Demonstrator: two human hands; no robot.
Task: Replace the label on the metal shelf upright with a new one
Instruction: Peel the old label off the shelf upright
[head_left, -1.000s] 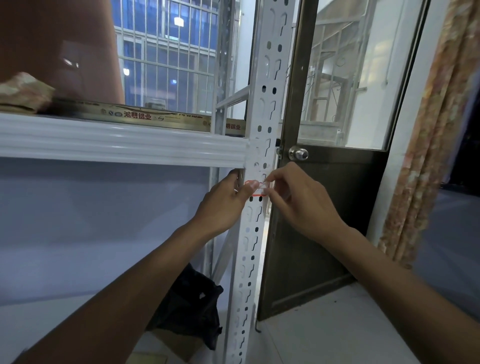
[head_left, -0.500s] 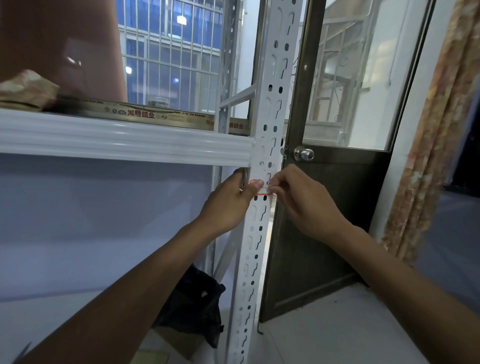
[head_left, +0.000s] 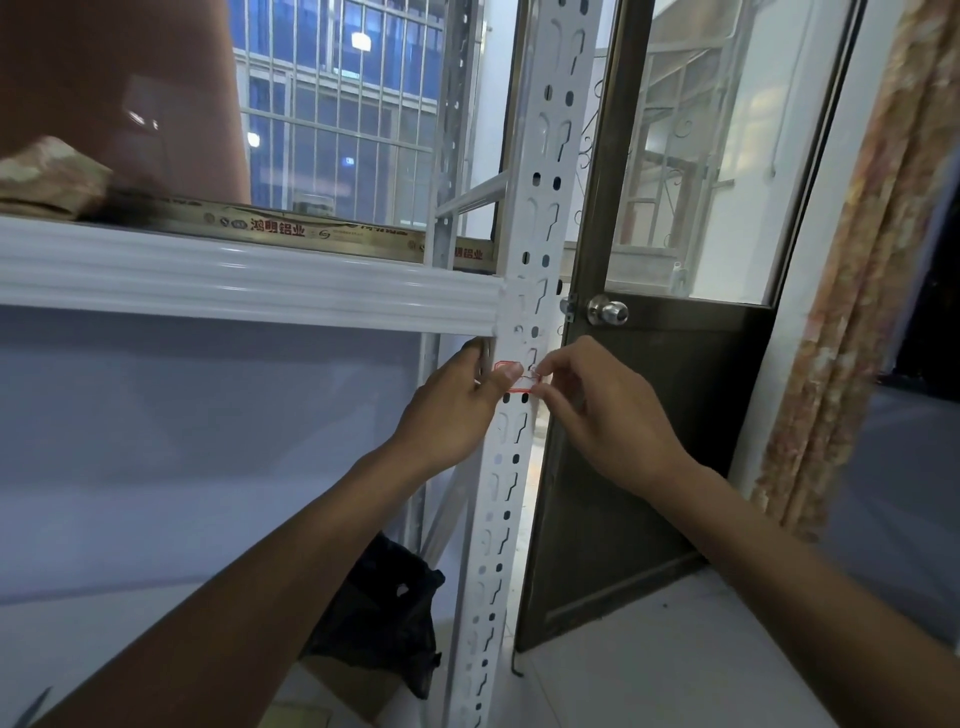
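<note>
Still pinched shut, both hands (head_left: 457, 410) (head_left: 597, 415) press label (head_left: 522, 382) against upright (head_left: 511, 467).

Glossy white painted metal upright (head_left: 519, 441), thin paper label (head_left: 521, 378), shiny steel doorknob (head_left: 607, 310).

Left hand (head_left: 457, 410) reaches in from seven o'clock, thumb extended; right hand (head_left: 608, 415) from four o'clock, fingertips (head_left: 540, 370) pinched.

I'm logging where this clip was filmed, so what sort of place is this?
Probably a storage corner or utility room in an apartment-style building. A white slotted metal shelf upright and shelf beam stand beside a brown door with a round knob, and a barred window looks onto another lit building. The label sits just under the beam.
</note>
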